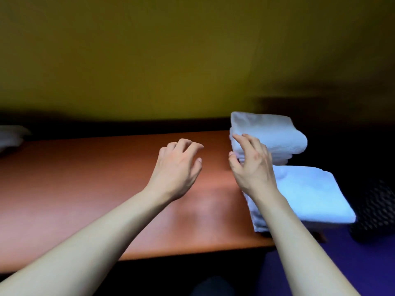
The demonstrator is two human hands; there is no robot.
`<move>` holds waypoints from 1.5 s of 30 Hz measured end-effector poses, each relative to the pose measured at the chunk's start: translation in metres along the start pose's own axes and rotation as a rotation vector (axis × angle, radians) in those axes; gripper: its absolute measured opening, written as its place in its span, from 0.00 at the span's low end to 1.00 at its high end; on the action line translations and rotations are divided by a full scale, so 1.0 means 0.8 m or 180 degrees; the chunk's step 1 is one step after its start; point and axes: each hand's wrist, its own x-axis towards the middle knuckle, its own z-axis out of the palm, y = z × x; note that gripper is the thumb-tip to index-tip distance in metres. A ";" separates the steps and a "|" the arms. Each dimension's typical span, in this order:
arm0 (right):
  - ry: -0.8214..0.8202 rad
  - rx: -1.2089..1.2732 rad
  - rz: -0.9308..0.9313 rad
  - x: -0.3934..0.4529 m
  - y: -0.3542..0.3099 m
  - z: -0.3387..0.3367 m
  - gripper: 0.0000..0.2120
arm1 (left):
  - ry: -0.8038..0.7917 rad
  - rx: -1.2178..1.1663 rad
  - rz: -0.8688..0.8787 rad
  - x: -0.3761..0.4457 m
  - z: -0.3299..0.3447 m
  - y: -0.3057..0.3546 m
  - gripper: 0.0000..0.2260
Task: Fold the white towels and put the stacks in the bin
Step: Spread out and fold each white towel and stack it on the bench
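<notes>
Two stacks of folded white towels sit at the right end of the wooden table [106, 189]. The far stack [275, 135] stands near the back edge; the near stack [307, 195] lies at the front right corner. My right hand [252, 165] hovers at the left side of the far stack with relaxed, spread fingers; whether the fingertips touch it is unclear. My left hand [177, 169] floats above the table's middle, fingers loosely curled, holding nothing. A dark mesh bin [376, 212] stands on the floor to the right of the table.
More white cloth [10, 135] lies at the table's far left edge, blurred. A yellow wall rises behind the table. The floor at the lower right is purple. The whole view is motion-blurred.
</notes>
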 end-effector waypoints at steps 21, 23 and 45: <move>-0.1041 0.0568 -0.1050 -0.135 -0.377 0.173 0.22 | 0.0687 0.0058 -0.1528 -0.287 -0.156 -0.281 0.17; -0.1169 0.0601 -0.1202 -0.145 -0.418 0.200 0.22 | 0.0733 0.0034 -0.1675 -0.312 -0.166 -0.313 0.16; -0.2313 0.0380 -0.2178 -0.195 -0.687 0.473 0.28 | 0.0397 0.0728 -0.3156 -0.432 -0.180 -0.725 0.33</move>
